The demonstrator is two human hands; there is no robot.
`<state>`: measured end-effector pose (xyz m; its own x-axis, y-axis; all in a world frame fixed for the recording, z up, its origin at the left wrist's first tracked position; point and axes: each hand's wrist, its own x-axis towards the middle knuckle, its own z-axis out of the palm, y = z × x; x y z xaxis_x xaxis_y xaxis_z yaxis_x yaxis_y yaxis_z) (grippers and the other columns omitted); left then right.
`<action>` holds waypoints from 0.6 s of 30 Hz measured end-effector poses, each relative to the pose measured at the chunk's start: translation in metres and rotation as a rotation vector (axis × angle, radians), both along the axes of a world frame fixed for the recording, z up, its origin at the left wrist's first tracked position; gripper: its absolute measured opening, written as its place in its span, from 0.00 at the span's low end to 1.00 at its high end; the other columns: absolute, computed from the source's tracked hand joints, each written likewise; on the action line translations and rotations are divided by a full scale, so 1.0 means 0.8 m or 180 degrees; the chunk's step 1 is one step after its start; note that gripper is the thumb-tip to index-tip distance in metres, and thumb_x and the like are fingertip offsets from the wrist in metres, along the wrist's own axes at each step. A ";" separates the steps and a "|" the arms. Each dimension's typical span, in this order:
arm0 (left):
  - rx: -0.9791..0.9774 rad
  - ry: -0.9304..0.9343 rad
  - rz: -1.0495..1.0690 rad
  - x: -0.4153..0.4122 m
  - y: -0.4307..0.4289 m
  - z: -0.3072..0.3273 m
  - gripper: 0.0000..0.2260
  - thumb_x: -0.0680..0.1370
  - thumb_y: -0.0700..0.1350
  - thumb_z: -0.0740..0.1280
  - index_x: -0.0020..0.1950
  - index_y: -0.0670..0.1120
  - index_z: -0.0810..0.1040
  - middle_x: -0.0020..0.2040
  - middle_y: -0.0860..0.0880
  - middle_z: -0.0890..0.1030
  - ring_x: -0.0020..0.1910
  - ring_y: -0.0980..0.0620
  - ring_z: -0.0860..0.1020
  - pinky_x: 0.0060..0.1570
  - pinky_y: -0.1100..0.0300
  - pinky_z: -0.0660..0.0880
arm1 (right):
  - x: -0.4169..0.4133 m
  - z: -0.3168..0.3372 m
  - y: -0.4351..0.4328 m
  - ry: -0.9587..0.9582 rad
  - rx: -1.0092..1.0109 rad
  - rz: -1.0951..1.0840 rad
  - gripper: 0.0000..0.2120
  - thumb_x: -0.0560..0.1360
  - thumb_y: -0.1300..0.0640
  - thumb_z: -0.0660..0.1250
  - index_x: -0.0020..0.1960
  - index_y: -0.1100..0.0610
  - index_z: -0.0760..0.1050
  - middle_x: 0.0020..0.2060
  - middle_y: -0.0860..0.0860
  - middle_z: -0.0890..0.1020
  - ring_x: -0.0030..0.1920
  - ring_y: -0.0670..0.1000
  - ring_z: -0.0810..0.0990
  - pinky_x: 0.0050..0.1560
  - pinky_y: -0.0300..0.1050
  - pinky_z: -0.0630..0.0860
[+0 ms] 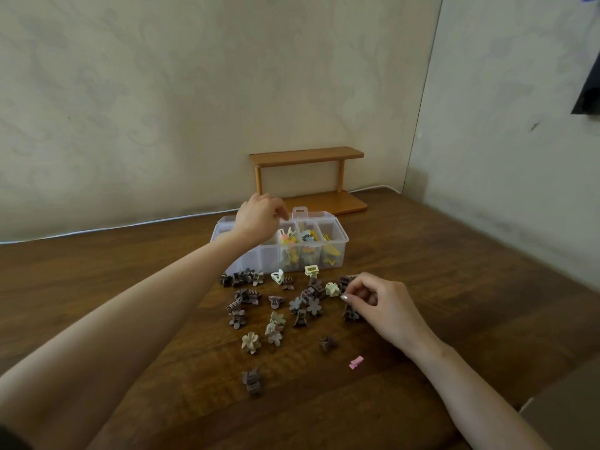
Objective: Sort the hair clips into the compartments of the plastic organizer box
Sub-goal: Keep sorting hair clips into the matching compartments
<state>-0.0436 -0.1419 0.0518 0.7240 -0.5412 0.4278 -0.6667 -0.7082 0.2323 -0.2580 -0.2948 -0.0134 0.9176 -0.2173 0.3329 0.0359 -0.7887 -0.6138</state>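
Observation:
A clear plastic organizer box [337, 251] stands open on the table, its right compartments holding colourful clips. My left hand [259, 217] hovers over the box's left compartments, fingers curled downward; whether it holds a clip I cannot tell. Several small brown and beige flower-shaped hair clips [276, 306] lie scattered in front of the box. My right hand [380, 303] rests at the right edge of the pile, thumb and fingers pinched on a small clip next to a cream flower clip [331, 289]. A pink clip [356, 362] lies alone nearer to me.
A small wooden two-tier shelf [308, 177] stands behind the box against the wall. The wooden table [470, 287] extends to the right. A cardboard corner [565, 407] shows at the lower right. A white cable [113, 227] runs along the table's back edge.

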 end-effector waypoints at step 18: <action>0.0931 -0.0454 -0.0346 -0.031 0.013 -0.002 0.21 0.75 0.34 0.55 0.62 0.54 0.74 0.65 0.54 0.73 0.62 0.50 0.66 0.57 0.55 0.61 | -0.003 0.000 0.002 0.0048 -0.0015 -0.0012 0.02 0.74 0.54 0.68 0.46 0.47 0.77 0.37 0.41 0.77 0.36 0.40 0.75 0.36 0.33 0.71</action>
<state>-0.0683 -0.1311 0.0502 0.5995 -0.7265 0.3358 -0.7530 -0.6542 -0.0712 -0.2605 -0.2935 -0.0137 0.9216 -0.2193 0.3202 0.0237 -0.7917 -0.6105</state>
